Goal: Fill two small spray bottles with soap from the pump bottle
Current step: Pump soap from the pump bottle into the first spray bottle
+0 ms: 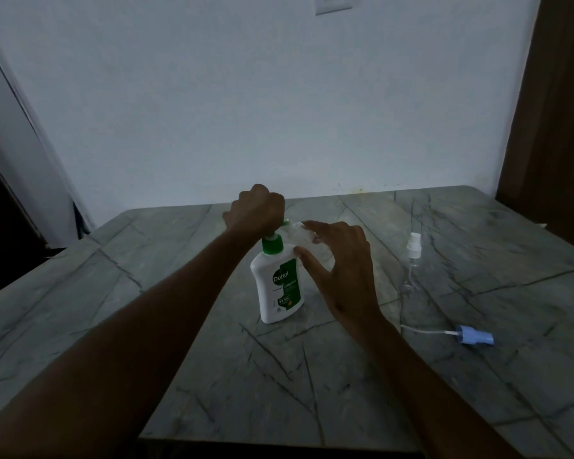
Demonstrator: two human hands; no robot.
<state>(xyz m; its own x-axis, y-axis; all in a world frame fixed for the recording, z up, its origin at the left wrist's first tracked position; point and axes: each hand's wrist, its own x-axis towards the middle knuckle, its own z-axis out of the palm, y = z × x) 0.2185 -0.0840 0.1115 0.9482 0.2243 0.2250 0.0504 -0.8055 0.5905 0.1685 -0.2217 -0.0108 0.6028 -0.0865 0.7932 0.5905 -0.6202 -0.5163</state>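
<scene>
Here the left hand (257,210) fists on the pump bottle (279,283) (upright), right hand (342,260) pinching a spray bottle (304,235).

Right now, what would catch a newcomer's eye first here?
The white and green pump bottle mid-table, with the left hand on its pump and the right hand holding a clear bottle at the spout. Rightward stands a capped spray bottle, a blue sprayer head lying nearer.

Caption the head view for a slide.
Left hand presses the pump bottle; right hand holds a clear bottle at its nozzle.
</scene>
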